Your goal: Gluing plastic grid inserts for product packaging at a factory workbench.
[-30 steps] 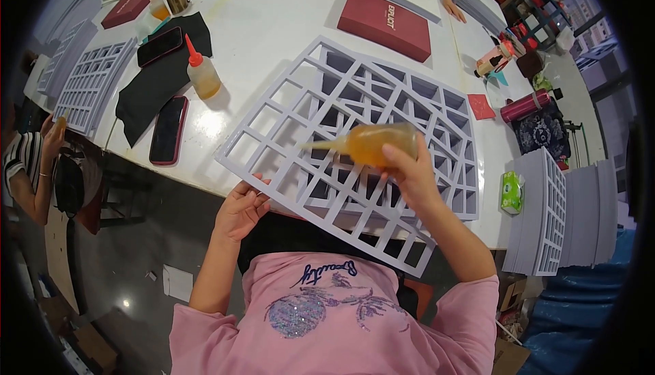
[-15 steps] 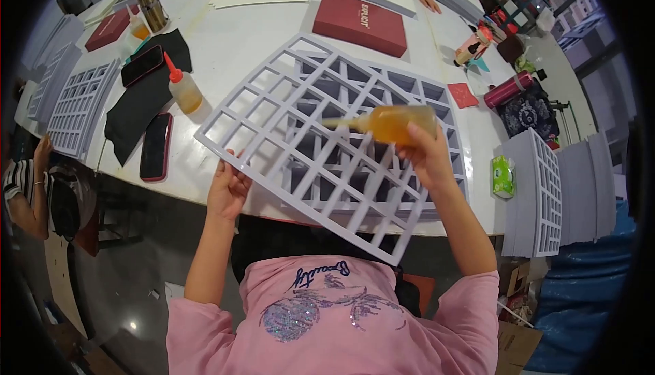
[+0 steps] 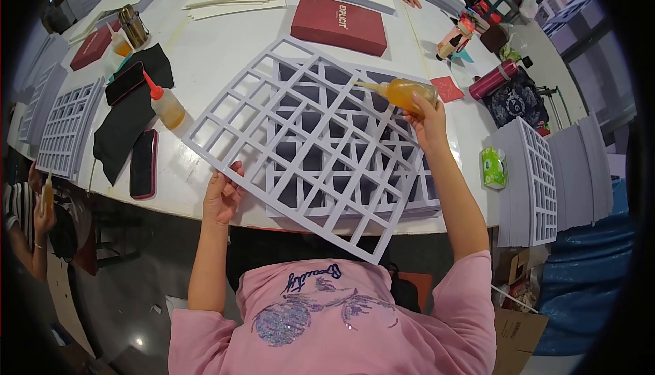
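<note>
A light grey grid frame (image 3: 307, 220) with many square openings is tilted, its near edge past the table's front. My left hand (image 3: 225, 194) pinches its near-left edge between thumb and fingers. Under it, on the table, sits a similar grey grid (image 3: 424, 206) with dark openings. My right hand (image 3: 430, 128) grips a clear squeeze bottle (image 3: 408, 95) of amber liquid, held nearly level. Its thin nozzle points left, over the far part of the frame; whether the tip touches is unclear.
Left of the frame are a red-capped bottle (image 3: 168, 110), two phones and black cloth (image 3: 123, 133). A dark red box (image 3: 339, 25) lies beyond. Grey grids (image 3: 539, 177) and a green tissue pack (image 3: 494, 168) stand right. A co-worker's hand (image 3: 44, 217) holds a bottle at left.
My right hand has carried the bottle from over the frame's middle toward its far edge. My left hand keeps its hold. The whole view has shifted slightly. The co-worker's bottle at left has come into sight.
</note>
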The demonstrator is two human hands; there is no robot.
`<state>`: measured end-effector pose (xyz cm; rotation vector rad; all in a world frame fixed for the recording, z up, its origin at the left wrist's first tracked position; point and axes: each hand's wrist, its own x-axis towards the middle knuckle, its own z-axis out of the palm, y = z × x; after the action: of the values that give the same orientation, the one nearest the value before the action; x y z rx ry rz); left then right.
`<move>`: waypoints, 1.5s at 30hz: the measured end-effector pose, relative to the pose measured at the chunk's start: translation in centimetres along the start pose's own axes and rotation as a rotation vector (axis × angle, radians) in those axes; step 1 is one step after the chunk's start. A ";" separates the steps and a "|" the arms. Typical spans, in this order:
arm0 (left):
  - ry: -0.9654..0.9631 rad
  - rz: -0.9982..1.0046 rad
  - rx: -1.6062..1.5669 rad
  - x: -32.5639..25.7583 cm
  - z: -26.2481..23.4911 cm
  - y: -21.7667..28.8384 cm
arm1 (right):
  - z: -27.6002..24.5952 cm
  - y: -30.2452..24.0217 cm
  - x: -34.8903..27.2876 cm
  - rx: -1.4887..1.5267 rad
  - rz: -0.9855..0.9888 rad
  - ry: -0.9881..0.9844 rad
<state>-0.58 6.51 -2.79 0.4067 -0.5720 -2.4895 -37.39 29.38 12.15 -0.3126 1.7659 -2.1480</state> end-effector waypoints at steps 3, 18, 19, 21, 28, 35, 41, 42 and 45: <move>-0.051 0.001 0.040 -0.1 -0.1 0.0 | 0.4 -0.4 -3.1 -0.017 0.061 -0.066; -0.123 -0.028 0.185 -0.2 1.0 -0.3 | 4.0 -0.5 -18.0 0.054 0.467 -0.394; -0.128 -0.031 0.189 -0.3 1.0 -0.4 | 3.8 -0.8 -18.0 0.103 0.515 -0.388; -0.095 -0.018 0.184 -0.3 0.9 -0.6 | 2.3 -0.9 -16.7 0.206 0.577 -0.375; 0.017 0.076 0.061 -0.3 0.9 -0.4 | -4.1 -1.7 -8.2 0.139 0.106 -0.021; -0.039 0.054 0.055 -0.2 0.9 -0.3 | -7.9 -0.9 -3.8 0.050 -0.002 0.187; -0.065 0.058 0.062 0.0 0.9 -0.6 | -7.5 -1.3 -8.0 0.019 0.054 0.077; -0.057 0.054 0.065 -0.1 0.8 -0.5 | -7.1 -1.3 -9.1 0.019 0.063 0.078; -0.054 0.055 0.066 -0.2 0.8 -0.5 | -6.2 -1.1 -12.9 0.007 0.117 -0.004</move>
<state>-0.93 7.22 -2.32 0.3450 -0.6790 -2.4406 -28.08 40.25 12.60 -0.2066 1.7295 -2.0694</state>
